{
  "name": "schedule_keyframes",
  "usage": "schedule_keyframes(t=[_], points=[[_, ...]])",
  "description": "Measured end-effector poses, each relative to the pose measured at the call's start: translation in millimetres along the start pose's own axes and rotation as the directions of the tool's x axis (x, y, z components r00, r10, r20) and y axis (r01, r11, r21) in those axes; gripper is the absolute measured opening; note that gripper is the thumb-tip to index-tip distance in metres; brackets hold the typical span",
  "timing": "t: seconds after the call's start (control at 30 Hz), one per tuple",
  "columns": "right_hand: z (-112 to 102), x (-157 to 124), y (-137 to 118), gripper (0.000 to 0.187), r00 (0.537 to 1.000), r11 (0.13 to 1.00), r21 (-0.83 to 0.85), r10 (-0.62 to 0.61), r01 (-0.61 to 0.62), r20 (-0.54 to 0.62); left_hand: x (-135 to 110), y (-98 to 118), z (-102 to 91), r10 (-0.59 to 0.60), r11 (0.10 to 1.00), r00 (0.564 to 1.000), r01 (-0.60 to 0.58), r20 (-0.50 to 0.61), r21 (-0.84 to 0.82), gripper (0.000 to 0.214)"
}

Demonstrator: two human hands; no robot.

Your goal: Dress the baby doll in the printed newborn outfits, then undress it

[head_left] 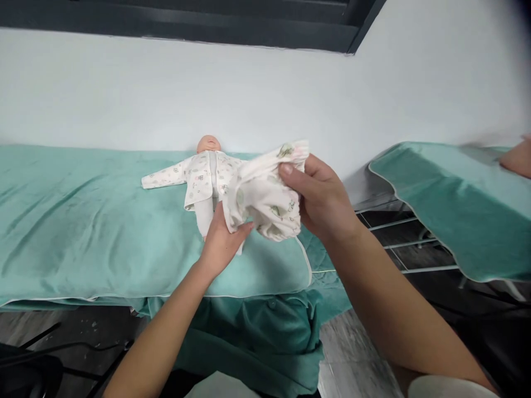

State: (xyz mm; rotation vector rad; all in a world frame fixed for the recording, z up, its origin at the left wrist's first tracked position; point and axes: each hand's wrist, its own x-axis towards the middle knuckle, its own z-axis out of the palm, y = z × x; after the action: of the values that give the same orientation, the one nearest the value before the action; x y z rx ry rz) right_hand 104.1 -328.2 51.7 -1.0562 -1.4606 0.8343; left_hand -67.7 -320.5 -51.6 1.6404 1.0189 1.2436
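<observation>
A baby doll (208, 145) lies on its back on the green cover, its head towards the wall. It wears a white printed jacket (200, 178), open over a light inner layer, with one sleeve stretched out to the left. Above the doll's lower body, a matching white printed baby garment (274, 202) with gathered edges is held up, bunched. My right hand (326, 196) pinches its upper right edge, thumb in front. My left hand (222, 243) closes on its lower left end beside the doll's legs (203, 216). The garment hides the doll's other sleeve.
The green-covered bed (83, 232) runs along a white wall (166, 94), below a dark frame (207, 25). To the right stands another green-covered bed (468, 210), with part of another person's arm (518, 158) over it. Metal bars (415, 243) show between the beds.
</observation>
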Motion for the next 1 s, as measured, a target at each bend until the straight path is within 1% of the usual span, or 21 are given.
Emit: schedule_keyframes(t=[0.07,0.1,0.17,0.23,0.27,0.3,0.33,0.37,0.4,0.43,0.5,0.57,0.6,0.63,0.67,0.7,0.77,0.83,0.9,0.97,1.0], points=[[3.8,1.7,-5.4,0.034,0.999,0.998,0.044,-0.038,0.040,-0.036,1.3,-0.9,-7.8,-0.036,0.999,0.999,0.036,-0.021,0.014,0.030],[3.6,3.2,-5.2,0.032,0.997,0.996,0.073,-0.048,0.053,-0.063,1.0,-2.7,-13.8,-0.057,0.998,0.998,0.057,-0.033,0.020,0.027],[1.0,7.5,0.0,0.028,0.992,0.989,0.144,-0.026,0.044,-0.124,-0.1,-7.3,-28.4,-0.102,0.994,0.992,0.104,-0.069,0.020,0.026],[-1.0,12.5,8.8,0.028,0.983,0.973,0.229,0.054,-0.013,-0.175,0.1,-9.7,-42.7,-0.105,0.993,0.986,0.112,-0.132,0.048,0.029],[-0.3,14.8,13.2,0.028,0.978,0.960,0.277,0.100,-0.047,-0.183,1.1,-9.1,-48.5,-0.068,0.993,0.983,0.083,-0.171,0.083,0.033],[2.2,16.6,16.8,0.028,0.975,0.943,0.321,0.146,-0.086,-0.168,2.7,-6.8,-52.9,0.000,0.991,0.980,0.026,-0.199,0.131,0.040],[6.5,17.7,19.5,0.026,0.974,0.924,0.361,0.185,-0.127,-0.131,4.7,-2.9,-55.9,0.097,0.980,0.974,-0.057,-0.206,0.192,0.049],[12.6,18.0,20.9,0.024,0.974,0.904,0.393,0.213,-0.168,-0.075,6.9,2.3,-57.5,0.205,0.954,0.960,-0.154,-0.188,0.255,0.058],[20.1,17.5,21.2,0.022,0.974,0.886,0.416,0.226,-0.203,-0.008,9.0,8.3,-58.1,0.307,0.916,0.941,-0.251,-0.145,0.313,0.064],[28.3,16.2,20.7,0.021,0.973,0.874,0.429,0.225,-0.227,0.056,10.7,14.5,-58.2,0.391,0.871,0.916,-0.337,-0.088,0.359,0.065],[43.7,12.4,18.8,0.024,0.969,0.871,0.426,0.203,-0.244,0.138,12.3,24.7,-58.8,0.502,0.787,0.865,-0.455,-0.002,0.417,0.051],[53.2,8.5,18.0,0.033,0.972,0.899,0.373,0.190,-0.229,0.137,11.0,29.2,-62.1,0.548,0.759,0.837,-0.500,0.006,0.418,0.030],[55.1,6.9,18.5,0.037,0.975,0.921,0.323,0.191,-0.219,0.115,9.5,29.1,-64.9,0.545,0.774,0.838,-0.492,-0.024,0.399,0.023],[55.2,5.6,19.5,0.040,0.978,0.943,0.263,0.187,-0.204,0.086,7.5,27.7,-68.2,0.521,0.805,0.851,-0.463,-0.070,0.370,0.016],[54.0,4.6,20.7,0.042,0.984,0.963,0.199,0.171,-0.179,0.058,5.5,25.5,-71.5,0.475,0.846,0.872,-0.415,-0.120,0.335,0.010],[52.1,3.9,21.9,0.042,0.990,0.980,0.139,0.138,-0.142,0.036,3.6,23.1,-74.7,0.410,0.888,0.897,-0.352,-0.166,0.295,0.010],[48.3,2.5,23.1,0.038,0.999,0.998,0.044,0.042,-0.043,0.027,1.7,19.2,-79.4,0.269,0.952,0.933,-0.220,-0.241,0.213,0.025],[46.2,1.2,21.7,0.030,0.996,0.998,-0.019,-0.061,0.062,0.070,3.1,18.5,-81.6,0.180,0.980,0.935,-0.143,-0.305,0.139,0.037],[45.9,0.4,18.4,0.025,0.976,0.983,-0.072,-0.154,0.166,0.151,7.5,21.3,-82.3,0.159,0.987,0.919,-0.140,-0.360,0.077,0.036],[46.1,1.0,15.4,0.024,0.937,0.944,-0.159,-0.245,0.290,0.249,13.1,26.6,-82.8,0.186,0.982,0.909,-0.189,-0.374,0.030,0.028],[46.1,2.2,14.4,0.023,0.913,0.908,-0.224,-0.285,0.355,0.290,15.7,29.7,-83.4,0.206,0.976,0.908,-0.218,-0.366,0.008,0.025]])
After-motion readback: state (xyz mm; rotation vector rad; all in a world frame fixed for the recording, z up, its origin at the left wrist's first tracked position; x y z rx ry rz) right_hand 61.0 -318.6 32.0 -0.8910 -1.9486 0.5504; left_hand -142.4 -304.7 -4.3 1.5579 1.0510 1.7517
